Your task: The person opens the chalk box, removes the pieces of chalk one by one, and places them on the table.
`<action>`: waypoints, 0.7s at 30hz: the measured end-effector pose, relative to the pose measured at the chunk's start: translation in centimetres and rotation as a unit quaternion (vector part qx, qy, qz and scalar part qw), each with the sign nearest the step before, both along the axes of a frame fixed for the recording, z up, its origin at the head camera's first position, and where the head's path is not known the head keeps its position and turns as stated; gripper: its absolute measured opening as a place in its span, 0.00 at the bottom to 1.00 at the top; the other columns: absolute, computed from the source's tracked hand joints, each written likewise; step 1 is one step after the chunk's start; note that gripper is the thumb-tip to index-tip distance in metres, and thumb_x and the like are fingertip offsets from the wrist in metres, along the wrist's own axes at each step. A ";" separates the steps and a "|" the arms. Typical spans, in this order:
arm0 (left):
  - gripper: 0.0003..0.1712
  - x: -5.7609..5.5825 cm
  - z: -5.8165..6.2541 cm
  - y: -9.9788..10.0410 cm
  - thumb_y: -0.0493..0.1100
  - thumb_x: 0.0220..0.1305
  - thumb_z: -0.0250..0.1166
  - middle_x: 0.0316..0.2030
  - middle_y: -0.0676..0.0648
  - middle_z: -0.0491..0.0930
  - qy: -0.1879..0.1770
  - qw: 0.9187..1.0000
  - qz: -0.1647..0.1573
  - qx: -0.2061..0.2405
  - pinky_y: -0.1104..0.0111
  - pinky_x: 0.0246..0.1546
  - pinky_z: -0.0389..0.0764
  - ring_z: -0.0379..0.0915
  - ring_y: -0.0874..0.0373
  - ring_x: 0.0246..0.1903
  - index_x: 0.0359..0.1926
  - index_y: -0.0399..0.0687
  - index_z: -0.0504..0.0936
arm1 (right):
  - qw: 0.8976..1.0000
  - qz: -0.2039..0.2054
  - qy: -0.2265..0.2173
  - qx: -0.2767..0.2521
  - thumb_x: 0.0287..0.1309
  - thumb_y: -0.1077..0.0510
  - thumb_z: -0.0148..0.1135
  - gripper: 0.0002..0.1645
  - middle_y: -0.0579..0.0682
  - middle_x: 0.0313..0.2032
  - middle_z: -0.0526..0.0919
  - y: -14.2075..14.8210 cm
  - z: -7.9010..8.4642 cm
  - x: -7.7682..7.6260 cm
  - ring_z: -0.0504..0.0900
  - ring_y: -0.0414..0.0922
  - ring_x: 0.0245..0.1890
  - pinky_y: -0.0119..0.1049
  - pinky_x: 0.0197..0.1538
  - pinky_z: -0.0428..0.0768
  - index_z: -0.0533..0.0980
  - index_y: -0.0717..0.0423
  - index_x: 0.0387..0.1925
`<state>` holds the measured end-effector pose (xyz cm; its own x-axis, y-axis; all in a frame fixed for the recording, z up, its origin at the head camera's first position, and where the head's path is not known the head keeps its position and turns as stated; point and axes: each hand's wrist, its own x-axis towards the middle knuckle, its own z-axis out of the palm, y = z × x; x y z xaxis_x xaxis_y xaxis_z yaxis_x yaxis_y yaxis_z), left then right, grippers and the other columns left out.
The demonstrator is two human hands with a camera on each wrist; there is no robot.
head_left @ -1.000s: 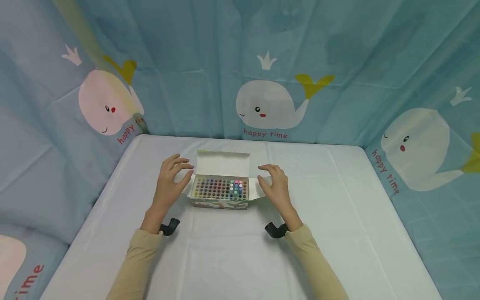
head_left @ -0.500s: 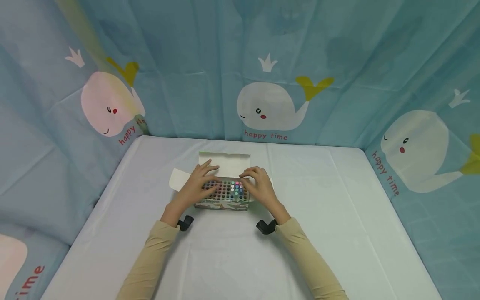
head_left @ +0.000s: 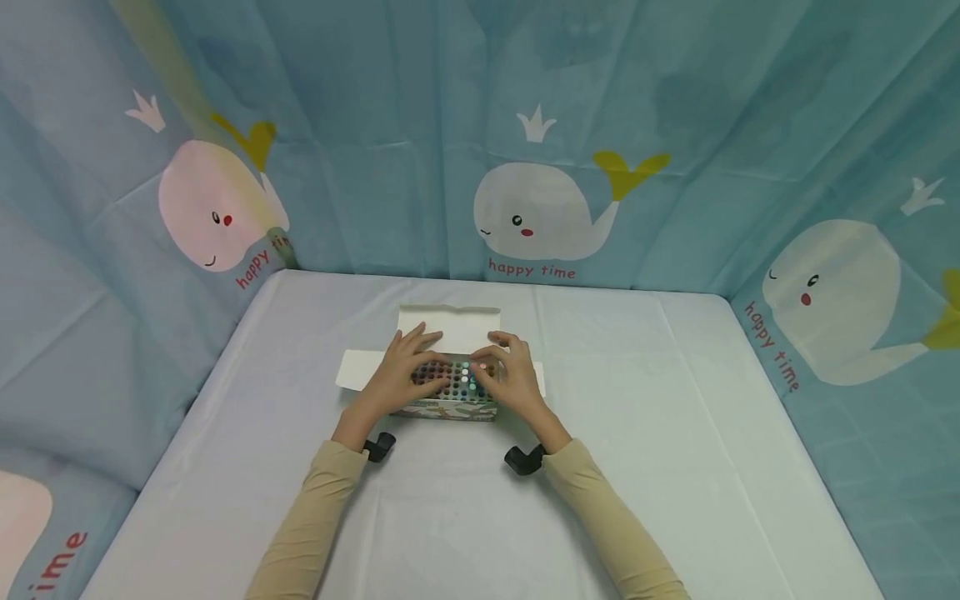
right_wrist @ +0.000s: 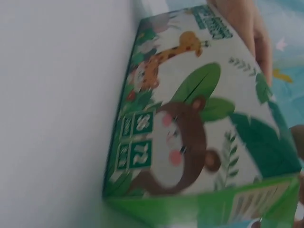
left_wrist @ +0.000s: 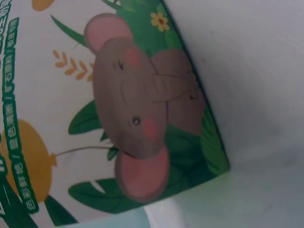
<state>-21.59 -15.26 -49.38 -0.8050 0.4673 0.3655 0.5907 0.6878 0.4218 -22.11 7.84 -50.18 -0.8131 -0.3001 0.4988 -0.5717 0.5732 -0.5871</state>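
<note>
A printed cardboard box (head_left: 446, 410) stands open on the white table, filled with rows of round-ended, chalk-like coloured sticks (head_left: 467, 377). My left hand (head_left: 390, 375) lies over its left half, thumb and index finger apart above the sticks. Over the right end is my right hand (head_left: 517, 379), with thumb and index fingertips close together at the white and blue-green sticks; I cannot tell whether they pinch one. The left wrist view shows the box front's elephant picture (left_wrist: 133, 95). In the right wrist view, a brown animal picture (right_wrist: 175, 147) shows, with my left hand (right_wrist: 242, 23) beyond.
The raised lid (head_left: 450, 325) stands behind the sticks. Side flaps spread outward, the left flap (head_left: 354, 369) more visible than the right one. Around the table (head_left: 675, 467) hangs a blue curtain (head_left: 390, 200) with whale prints. Black wrist mounts (head_left: 523, 460) sit low near the table.
Both hands have moved inward from beside the box to over the sticks. The right thumb and index finger have drawn closer to the light sticks, and the left flap has come down flatter.
</note>
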 end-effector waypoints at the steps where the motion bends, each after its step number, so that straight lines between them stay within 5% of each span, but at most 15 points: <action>1: 0.17 0.0 0.0 0.0 0.55 0.54 0.68 0.64 0.44 0.65 -0.002 1.000 0.004 -0.002 0.43 0.72 0.38 0.44 0.43 0.70 0.45 0.57 0.82 | 1.000 -0.008 -0.004 0.004 0.55 0.51 0.64 0.09 0.59 0.55 0.71 -0.2 0.1 0.0 0.68 0.56 0.52 0.54 0.51 0.75 0.81 0.49 0.36; 7: 0.17 0.2 0.0 0.1 0.57 0.54 0.67 0.65 0.47 0.63 -0.020 0.999 0.020 -0.017 0.47 0.73 0.37 0.44 0.44 0.70 0.44 0.59 0.82 | 0.999 -0.034 -0.037 0.013 0.55 0.48 0.64 0.10 0.58 0.57 0.70 -0.8 0.3 0.1 0.69 0.56 0.51 0.53 0.51 0.74 0.82 0.49 0.35; 21: 0.18 0.2 0.0 0.1 0.60 0.51 0.68 0.64 0.47 0.65 -0.017 0.999 0.031 -0.034 0.47 0.73 0.42 0.48 0.43 0.69 0.42 0.60 0.83 | 0.995 -0.020 -0.097 -0.005 0.55 0.50 0.64 0.09 0.55 0.60 0.69 -1.3 0.2 -0.1 0.72 0.55 0.48 0.57 0.47 0.73 0.84 0.49 0.33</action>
<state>-21.37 -15.17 -49.39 -0.8445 0.4389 0.3070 0.5325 0.7499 0.3926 -22.25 6.55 -49.99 -0.9057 -0.2617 0.3335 -0.4237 0.5872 -0.6897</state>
